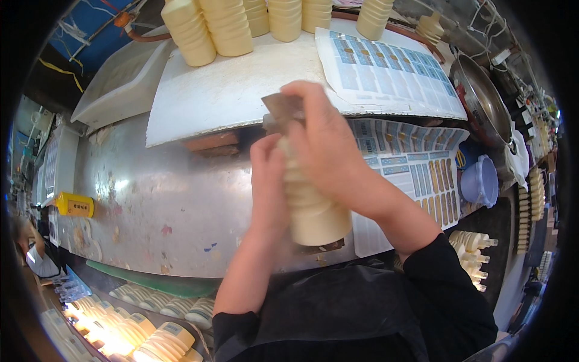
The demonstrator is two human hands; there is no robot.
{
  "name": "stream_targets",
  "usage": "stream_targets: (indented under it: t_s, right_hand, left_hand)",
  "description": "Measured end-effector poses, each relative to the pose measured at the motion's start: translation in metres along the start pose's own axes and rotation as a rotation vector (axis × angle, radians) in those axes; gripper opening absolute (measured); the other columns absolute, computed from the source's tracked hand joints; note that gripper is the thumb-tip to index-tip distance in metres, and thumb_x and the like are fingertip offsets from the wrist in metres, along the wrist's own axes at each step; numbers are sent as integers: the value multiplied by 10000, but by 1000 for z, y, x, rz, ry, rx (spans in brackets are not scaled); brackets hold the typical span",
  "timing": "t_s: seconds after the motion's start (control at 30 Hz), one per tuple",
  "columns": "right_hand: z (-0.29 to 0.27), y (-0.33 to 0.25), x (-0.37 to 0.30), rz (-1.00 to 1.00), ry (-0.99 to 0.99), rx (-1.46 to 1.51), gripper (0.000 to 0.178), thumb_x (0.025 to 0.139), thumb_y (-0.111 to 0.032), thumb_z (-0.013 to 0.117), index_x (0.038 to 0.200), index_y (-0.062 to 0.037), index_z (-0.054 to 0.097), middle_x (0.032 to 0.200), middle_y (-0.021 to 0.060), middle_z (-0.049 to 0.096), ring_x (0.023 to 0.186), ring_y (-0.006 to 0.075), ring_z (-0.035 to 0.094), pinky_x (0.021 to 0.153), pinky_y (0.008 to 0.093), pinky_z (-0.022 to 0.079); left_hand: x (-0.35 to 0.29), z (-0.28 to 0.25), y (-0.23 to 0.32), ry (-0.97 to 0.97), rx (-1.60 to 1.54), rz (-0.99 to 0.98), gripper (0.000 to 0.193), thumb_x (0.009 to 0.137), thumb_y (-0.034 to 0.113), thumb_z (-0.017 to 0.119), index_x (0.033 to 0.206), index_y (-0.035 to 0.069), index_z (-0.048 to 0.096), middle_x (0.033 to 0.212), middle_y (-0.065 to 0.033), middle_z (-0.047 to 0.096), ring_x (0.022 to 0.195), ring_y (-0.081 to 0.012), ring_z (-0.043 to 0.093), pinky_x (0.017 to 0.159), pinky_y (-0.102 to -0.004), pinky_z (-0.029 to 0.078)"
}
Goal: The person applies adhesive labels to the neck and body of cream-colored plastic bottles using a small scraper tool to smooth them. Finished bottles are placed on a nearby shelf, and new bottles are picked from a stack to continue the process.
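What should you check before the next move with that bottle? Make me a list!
1. Left hand holds the cream bottle: ok, its grip wraps the ribbed side.
2. Right hand on the bottle's top end: ok.
3. Small brown label at the fingertips lies flat: cannot tell, the hand hides most of it.
4. Bottle's bottom end free of the metal table: ok, it is lifted.
5. Label sheets within reach: ok, beside the right arm.
6. Row of bottles standing upright: ok.
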State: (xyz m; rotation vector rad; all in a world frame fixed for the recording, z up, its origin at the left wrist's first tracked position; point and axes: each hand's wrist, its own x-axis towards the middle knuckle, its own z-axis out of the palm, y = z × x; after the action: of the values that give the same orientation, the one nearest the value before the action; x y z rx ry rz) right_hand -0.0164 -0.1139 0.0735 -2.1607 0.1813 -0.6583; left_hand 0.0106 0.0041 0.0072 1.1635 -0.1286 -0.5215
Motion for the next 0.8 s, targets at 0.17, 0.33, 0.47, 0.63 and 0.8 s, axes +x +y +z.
stream_targets:
  t_s: [0.17,0.33,0.47,0.63,0.8]
  right_hand:
    - [-12,30,-9,52,67,-90,363,944,-14,534,1305,-21,493,1226,199,591,1153,335,597,1034,407,454]
    - [-36,64,-21,92,128,-44,361,965,-52,511,1321,2,481,1262,210,588,1196,347,581,1056,416,442]
    - [-36,54,-14,49,190,46,373,942,-25,541,1311,8,500,1246,188,600,1182,312,591,1050,397,450]
    - [-21,43,-13,13,84,45,381,963,-27,545,1339,3,494,1275,173,582,1199,292,579,1056,380,446]
    - [-34,78,-25,104,124,79,398,952,-34,540,1342,-5,464,1307,231,544,1236,421,543,1065,449,435]
  left_hand:
    - [6,-9,-14,-2,213,70,379,1017,165,617,1346,49,468,1298,-79,512,1209,-174,494,1062,-328,419]
    - [3,-1,-5,5,127,15,421,1007,237,621,1349,40,475,1360,-132,518,1280,-233,492,1089,-364,407]
    - [10,1,-5,19,361,33,484,990,303,645,1349,21,483,1317,-174,575,1219,-255,564,1038,-368,454]
    - [15,6,-3,12,629,17,571,955,368,684,1346,2,488,1244,-235,638,1132,-301,644,974,-395,502]
    - [14,2,-10,0,461,21,497,1022,363,602,1341,2,486,1247,-180,617,1131,-248,604,997,-374,478]
